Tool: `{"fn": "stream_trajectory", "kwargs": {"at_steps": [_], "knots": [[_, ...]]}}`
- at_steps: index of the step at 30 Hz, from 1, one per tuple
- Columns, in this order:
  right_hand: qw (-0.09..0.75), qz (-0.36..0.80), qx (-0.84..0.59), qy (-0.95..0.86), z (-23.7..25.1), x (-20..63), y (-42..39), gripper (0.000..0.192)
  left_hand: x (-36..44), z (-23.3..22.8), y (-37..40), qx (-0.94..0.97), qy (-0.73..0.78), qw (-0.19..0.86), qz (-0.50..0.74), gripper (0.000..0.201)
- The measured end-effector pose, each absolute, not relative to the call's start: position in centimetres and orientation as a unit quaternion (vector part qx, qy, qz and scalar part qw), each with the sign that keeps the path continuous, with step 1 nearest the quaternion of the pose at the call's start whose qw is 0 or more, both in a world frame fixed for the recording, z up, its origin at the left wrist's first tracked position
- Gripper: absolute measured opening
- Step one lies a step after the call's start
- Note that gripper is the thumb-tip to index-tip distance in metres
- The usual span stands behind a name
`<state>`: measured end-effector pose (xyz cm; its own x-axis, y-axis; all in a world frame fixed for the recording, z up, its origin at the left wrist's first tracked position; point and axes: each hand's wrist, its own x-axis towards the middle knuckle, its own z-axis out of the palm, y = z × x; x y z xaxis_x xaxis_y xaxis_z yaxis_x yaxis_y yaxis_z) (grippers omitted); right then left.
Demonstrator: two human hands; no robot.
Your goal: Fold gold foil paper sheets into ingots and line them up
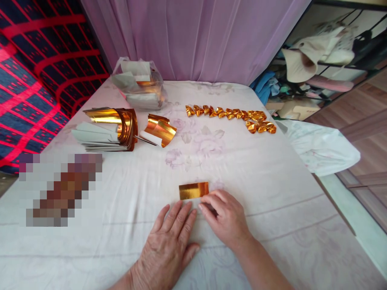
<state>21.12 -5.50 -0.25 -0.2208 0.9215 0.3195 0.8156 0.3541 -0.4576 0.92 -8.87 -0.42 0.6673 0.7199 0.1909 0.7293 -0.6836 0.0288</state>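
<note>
A small folded strip of gold foil paper (194, 191) lies flat on the tablecloth in front of me. My left hand (173, 237) rests palm down just below it, fingers stretched out and fingertips close to its near edge. With curled fingers, my right hand (225, 217) pinches the strip's near right corner. Farther back, a row of folded gold foil pieces (225, 112) runs to the right, with a shorter group (260, 127) in front of its right end.
A thick stack of gold foil sheets (128, 129) with pale backs stands at the back left, beside a few curled sheets (160, 131). Behind them is a clear plastic bag (145, 100) of more paper. A pixelated patch covers something at left. Shelves with hats (302, 60) stand at right.
</note>
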Motion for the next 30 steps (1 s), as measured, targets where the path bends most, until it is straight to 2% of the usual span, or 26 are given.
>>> {"fn": "stream_trajectory", "kwargs": {"at_steps": [18,30], "knots": [[0.275,0.096,-0.565,-0.772,-0.05,21.03,-5.41,0.018,1.03,-0.16,-8.64,-0.913,-0.394,0.027,-0.103,0.055],[0.271,0.079,-0.561,-0.779,-0.14,20.95,-5.34,0.011,1.10,-0.08,-8.58,-0.912,-0.399,0.012,-0.095,0.053]]}}
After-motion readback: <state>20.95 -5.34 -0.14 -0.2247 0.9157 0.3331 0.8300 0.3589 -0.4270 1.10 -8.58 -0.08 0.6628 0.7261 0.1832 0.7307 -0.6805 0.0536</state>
